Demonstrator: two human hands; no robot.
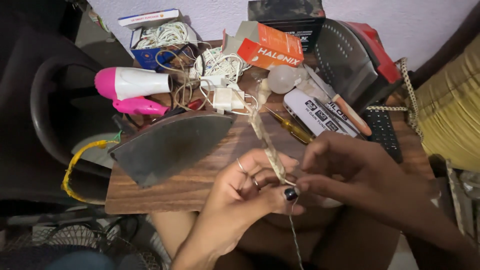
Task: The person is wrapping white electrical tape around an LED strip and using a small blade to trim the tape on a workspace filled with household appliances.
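Braided cord (267, 145) pinched between your two hands above the wooden table (200, 185).

Your left hand (245, 195) closes thumb and fingers around the cord's lower end; your right hand (350, 175), at 3 o'clock, pinches it there too. An upturned iron (170, 145) lies at 9 o'clock, a yellow screwdriver (292, 127) at 12.

Before you, counted by kind: two hands, left hand (240, 195) and right hand (350, 175). Two clothes irons: one iron lying soleplate-up (170, 145) at centre left, one red-bodied iron (355, 60) at upper right. One pink-and-white hair dryer (130, 85), one yellow-handled screwdriver (292, 129), one light bulb (281, 78), one orange carton (272, 47), one black remote control (382, 132).
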